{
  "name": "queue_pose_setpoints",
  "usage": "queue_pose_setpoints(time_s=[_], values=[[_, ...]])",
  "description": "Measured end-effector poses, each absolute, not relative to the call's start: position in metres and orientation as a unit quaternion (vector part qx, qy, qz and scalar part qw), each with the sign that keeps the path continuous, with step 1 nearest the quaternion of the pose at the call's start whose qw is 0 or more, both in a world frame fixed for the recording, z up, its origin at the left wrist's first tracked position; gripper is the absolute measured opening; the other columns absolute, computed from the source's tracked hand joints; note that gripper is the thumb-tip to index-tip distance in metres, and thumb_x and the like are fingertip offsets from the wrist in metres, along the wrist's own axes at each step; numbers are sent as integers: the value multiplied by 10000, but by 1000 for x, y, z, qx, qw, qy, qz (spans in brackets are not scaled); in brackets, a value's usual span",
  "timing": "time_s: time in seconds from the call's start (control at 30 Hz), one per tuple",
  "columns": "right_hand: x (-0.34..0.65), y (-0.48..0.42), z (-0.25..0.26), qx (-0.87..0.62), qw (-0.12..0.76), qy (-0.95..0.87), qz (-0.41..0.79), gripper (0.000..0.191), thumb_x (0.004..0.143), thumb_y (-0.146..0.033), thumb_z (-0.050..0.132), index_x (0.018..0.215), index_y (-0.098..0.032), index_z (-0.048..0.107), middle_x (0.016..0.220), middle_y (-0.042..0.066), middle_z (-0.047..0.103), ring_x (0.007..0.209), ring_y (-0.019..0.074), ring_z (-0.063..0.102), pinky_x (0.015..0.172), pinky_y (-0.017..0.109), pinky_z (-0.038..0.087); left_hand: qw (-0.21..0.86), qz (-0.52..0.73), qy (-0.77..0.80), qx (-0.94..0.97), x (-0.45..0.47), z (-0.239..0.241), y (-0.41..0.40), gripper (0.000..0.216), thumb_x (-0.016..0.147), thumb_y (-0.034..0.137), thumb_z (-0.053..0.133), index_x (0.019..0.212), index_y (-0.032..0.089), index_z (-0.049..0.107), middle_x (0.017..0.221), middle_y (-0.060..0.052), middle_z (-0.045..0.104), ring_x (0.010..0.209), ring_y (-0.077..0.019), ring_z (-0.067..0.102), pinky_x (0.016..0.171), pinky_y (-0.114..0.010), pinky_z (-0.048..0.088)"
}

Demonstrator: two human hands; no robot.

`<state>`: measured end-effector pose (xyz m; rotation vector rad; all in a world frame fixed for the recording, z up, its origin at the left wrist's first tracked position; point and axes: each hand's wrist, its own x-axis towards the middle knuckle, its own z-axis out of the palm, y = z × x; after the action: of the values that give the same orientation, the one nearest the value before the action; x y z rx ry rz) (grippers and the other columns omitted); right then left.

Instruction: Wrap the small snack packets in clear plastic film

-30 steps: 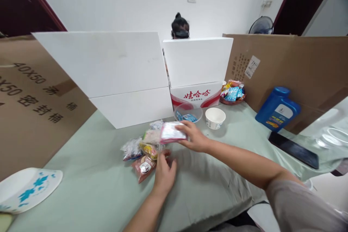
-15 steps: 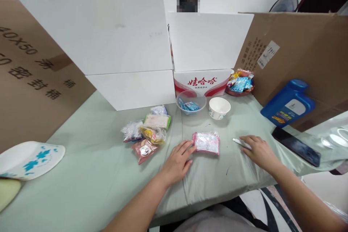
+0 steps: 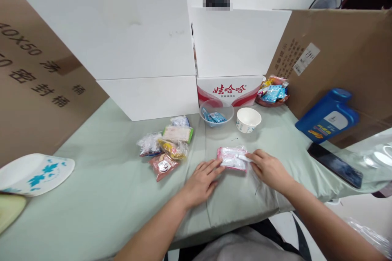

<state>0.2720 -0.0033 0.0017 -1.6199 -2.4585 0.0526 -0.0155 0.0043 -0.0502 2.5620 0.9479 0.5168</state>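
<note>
A pink and white snack packet (image 3: pixel 232 158) lies flat on the pale green tablecloth (image 3: pixel 107 195) in front of me. My left hand (image 3: pixel 200 181) rests flat beside it, fingers stretched out, the fingertips touching the packet's left edge. My right hand (image 3: pixel 268 169) comes in from the right with its fingers pinched on a small white tool (image 3: pixel 245 157), whose tip lies over the packet's right end. What kind of tool it is I cannot make out.
A pile of snack packets (image 3: pixel 167 147) lies to the left. Behind are a clear bowl (image 3: pixel 216 112) with blue packets, a white paper cup (image 3: pixel 248 119) and a red plate of snacks (image 3: pixel 272 91). A blue jug (image 3: pixel 327 116) and a black phone (image 3: pixel 335 165) sit right; a patterned plate (image 3: pixel 33 169) lies far left. Foam boards and cardboard wall the table; a person sits behind.
My right hand put the pink packet down, picked up the small white tool further right and brought it onto the packet. My left hand moved from the pile to the packet's left edge.
</note>
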Motion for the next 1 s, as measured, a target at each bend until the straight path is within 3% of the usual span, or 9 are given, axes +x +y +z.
queue_pose_setpoints(time_s=[0.1,0.2,0.37,0.47,0.57,0.63,0.73,0.8,1.0], values=[[318,-5,-13,-619,82,-781,-2,319,911,-239,426,1156,-226,630,995,70,642,821,198,653,678,298,513,183,211,325,903,-14,-48,4,621,840,101,531,1419,272,385,1492,-94,411,1328,-275,423,1066,-517,380],[347,-4,-27,-652,89,-752,-30,291,899,-280,448,1059,-184,671,924,101,656,878,262,634,779,387,511,201,251,335,886,-11,-46,5,525,860,116,515,1361,251,435,1391,-105,498,1256,-255,483,1042,-470,420],[307,13,-39,-618,246,-746,45,551,892,-491,515,1325,-151,500,1254,167,591,1172,315,536,979,480,447,242,290,368,849,-9,-52,5,585,852,150,559,1388,236,342,1114,-82,602,1044,-236,576,951,-448,484],[253,25,-41,-564,243,-778,134,744,805,-525,634,1405,-149,407,1365,199,508,1245,339,486,1010,522,424,266,310,400,821,-12,-56,5,750,824,213,642,1451,255,232,1195,-97,573,1040,-235,588,920,-435,506],[211,27,-38,-462,229,-844,147,572,799,-421,676,1297,-180,531,1367,182,513,1289,337,432,1059,554,367,272,353,430,785,-18,-55,8,888,765,322,733,1478,255,208,1429,-156,409,1091,-250,583,846,-392,544],[200,25,-34,-399,242,-871,151,345,847,-305,620,1178,-212,611,1320,137,563,1270,298,455,1061,527,375,268,363,416,790,-22,-52,11,691,795,338,705,1404,240,394,1421,-140,450,1125,-253,579,872,-384,535],[213,24,-27,-397,300,-853,158,219,894,-199,485,1032,-228,653,1117,95,673,1109,239,583,971,448,466,262,391,408,782,-28,-47,16,190,891,273,572,1039,208,671,1074,-78,686,1000,-209,645,883,-347,519],[237,24,-22,-459,338,-809,147,217,917,-224,443,980,-224,651,989,81,700,976,222,638,884,406,508,251,425,446,747,-30,-45,18,153,901,256,545,918,190,683,904,-51,709,857,-183,668,794,-307,531],[309,19,-22,-627,381,-673,93,240,902,-378,475,942,-206,637,913,66,706,860,217,658,788,369,527,185,412,472,757,-28,-43,16,83,853,190,571,879,187,650,825,-26,686,793,-183,621,723,-303,500]])
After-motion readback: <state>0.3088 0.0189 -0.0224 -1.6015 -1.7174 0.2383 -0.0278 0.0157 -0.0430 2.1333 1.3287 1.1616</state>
